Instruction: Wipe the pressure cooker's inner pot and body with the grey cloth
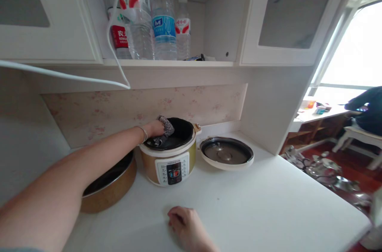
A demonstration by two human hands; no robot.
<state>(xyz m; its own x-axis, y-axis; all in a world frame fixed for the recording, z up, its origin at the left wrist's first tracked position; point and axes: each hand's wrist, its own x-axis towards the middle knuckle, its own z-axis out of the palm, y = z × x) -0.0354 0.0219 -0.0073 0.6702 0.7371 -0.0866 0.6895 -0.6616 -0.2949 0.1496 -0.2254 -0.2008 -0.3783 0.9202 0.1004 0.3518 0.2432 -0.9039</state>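
My left hand (156, 128) reaches into the top of an electric pressure cooker (190, 161) and grips a dark patterned cloth (167, 125). The cloth lies against the inner side of the black pot (182, 129). My fingers are mostly hidden behind the cloth and wrist. On the white counter in front of the cooker rests my right hand (188, 224), its fingers loosely curled with nothing visible in them. The cooker's round lid (228, 156) lies upside down to the right, its dark inner side up.
A wide brown pan (112, 192) stands left of the cooker, partly under my forearm. Overhead, a cabinet shelf (179, 63) holds several plastic bottles (163, 29). A white cable (74, 76) hangs in front of it. Metal cookware (325, 168) sits on the floor at right.
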